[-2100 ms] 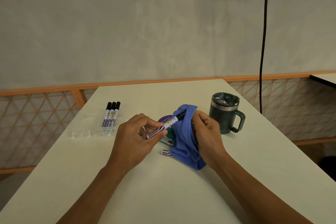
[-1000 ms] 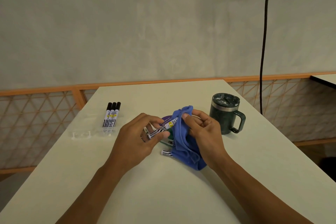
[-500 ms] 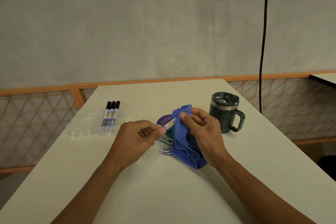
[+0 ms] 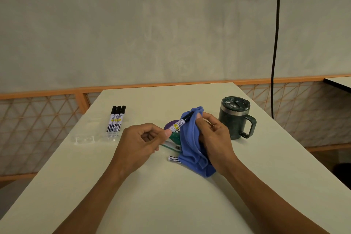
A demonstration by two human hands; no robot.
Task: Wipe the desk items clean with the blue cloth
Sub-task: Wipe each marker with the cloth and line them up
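My left hand (image 4: 140, 140) pinches the rear end of a white marker (image 4: 178, 124) with a black cap, held tilted above the desk. My right hand (image 4: 212, 137) grips the blue cloth (image 4: 190, 142), whose upper fold wraps the marker's cap end. The cloth hangs down to the desk. Another marker (image 4: 173, 158) lies on the desk, half under the cloth. Three black-capped markers (image 4: 115, 118) lie side by side at the left.
A dark green lidded mug (image 4: 234, 118) stands right of my hands. A purple and green packet (image 4: 172, 135) lies under the held marker. A clear plastic tray (image 4: 89, 137) sits by the three markers. A black cable (image 4: 275, 43) hangs at the right.
My left hand slid back along the marker to its rear end. The cloth in my right hand moved along the marker, whose black cap end now shows at the cloth's top fold.
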